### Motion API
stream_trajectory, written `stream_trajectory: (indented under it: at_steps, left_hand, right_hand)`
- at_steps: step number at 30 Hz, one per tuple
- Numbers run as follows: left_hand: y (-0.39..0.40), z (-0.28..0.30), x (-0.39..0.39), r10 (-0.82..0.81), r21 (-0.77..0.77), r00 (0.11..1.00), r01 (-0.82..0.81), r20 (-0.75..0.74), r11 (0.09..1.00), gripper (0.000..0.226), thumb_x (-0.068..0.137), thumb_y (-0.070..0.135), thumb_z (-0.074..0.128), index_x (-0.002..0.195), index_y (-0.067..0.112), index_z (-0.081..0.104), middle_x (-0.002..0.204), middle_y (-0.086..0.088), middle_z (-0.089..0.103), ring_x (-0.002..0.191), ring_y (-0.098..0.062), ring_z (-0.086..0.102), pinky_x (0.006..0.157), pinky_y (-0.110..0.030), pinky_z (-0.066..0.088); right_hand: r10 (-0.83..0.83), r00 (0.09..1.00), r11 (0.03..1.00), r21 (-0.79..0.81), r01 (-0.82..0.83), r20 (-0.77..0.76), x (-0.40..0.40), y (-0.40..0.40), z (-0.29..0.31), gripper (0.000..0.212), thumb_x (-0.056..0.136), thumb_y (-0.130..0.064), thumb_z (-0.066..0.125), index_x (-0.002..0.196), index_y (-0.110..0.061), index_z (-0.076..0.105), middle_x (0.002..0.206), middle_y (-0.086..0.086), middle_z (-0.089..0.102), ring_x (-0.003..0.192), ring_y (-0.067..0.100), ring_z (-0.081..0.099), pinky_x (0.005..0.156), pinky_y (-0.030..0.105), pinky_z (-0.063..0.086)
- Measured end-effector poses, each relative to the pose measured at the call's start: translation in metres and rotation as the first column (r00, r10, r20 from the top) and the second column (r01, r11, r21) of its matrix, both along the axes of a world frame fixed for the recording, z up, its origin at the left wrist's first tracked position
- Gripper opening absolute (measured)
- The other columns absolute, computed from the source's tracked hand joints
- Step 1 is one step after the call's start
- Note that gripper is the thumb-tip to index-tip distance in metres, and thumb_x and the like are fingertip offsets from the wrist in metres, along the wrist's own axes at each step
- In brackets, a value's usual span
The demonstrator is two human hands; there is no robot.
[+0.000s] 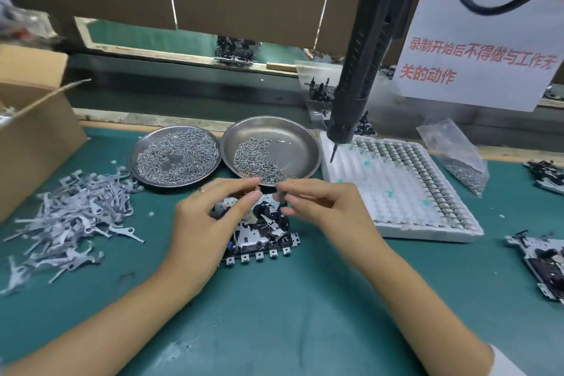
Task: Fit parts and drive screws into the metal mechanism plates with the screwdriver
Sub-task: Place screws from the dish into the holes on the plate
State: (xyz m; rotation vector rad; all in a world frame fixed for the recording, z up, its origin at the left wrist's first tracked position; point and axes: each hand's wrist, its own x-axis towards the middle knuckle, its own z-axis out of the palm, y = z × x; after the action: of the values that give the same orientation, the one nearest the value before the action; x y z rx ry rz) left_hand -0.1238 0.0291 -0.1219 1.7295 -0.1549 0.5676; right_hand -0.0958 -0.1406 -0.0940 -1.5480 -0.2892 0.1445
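A metal mechanism plate (259, 238) with black parts lies on the green mat in front of me. My left hand (210, 220) hovers over its left side, thumb and forefinger pinching a tiny spring-like part (257, 188). My right hand (323, 207) is above the plate's right side and pinches a small dark pin-shaped part (281, 197) upright. The black electric screwdriver (363, 70) hangs untouched above the white tray, its bit pointing down.
Two steel dishes of screws (175, 156) (293, 143) sit behind the plate. A heap of grey metal levers (73, 210) lies at left beside a cardboard box (33, 119). A white foam tray (396, 186), a screw bag (457, 152) and more mechanisms (537, 256) lie at right.
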Motion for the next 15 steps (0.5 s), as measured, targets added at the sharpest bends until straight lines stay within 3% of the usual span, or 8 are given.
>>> stream_trajectory:
  at_steps: [6, 15]
  left_hand:
    - [-0.0013, -0.0008, -0.0011, -0.053, 0.069, 0.999, 0.052, 0.006, 0.996, 0.02, 0.078, 0.021, 0.067, 0.097, 0.027, 0.072, 0.099, 0.016, 0.068, 0.093, 0.002, 0.063, 0.082, -0.009, 0.043]
    - [-0.0003, -0.0023, -0.0013, -0.113, 0.089, 0.993, 0.114, -0.018, 0.99, 0.019, 0.078, 0.024, 0.069, 0.096, 0.03, 0.071, 0.09, 0.009, 0.071, 0.085, -0.004, 0.065, 0.079, -0.012, 0.046]
  right_hand:
    - [-0.053, 0.998, 0.999, 0.0, 0.054, -0.045, -0.0028, 0.0009, -0.0098, 0.029, 0.074, 0.002, 0.075, 0.093, -0.02, 0.074, 0.092, 0.001, 0.075, 0.085, 0.013, 0.07, 0.072, 0.018, 0.053]
    - [-0.009, 0.998, 0.999, 0.043, 0.012, -0.062, -0.0022, 0.0001, -0.013, 0.023, 0.078, 0.001, 0.072, 0.1, -0.003, 0.073, 0.104, 0.003, 0.073, 0.093, 0.013, 0.07, 0.073, 0.017, 0.052]
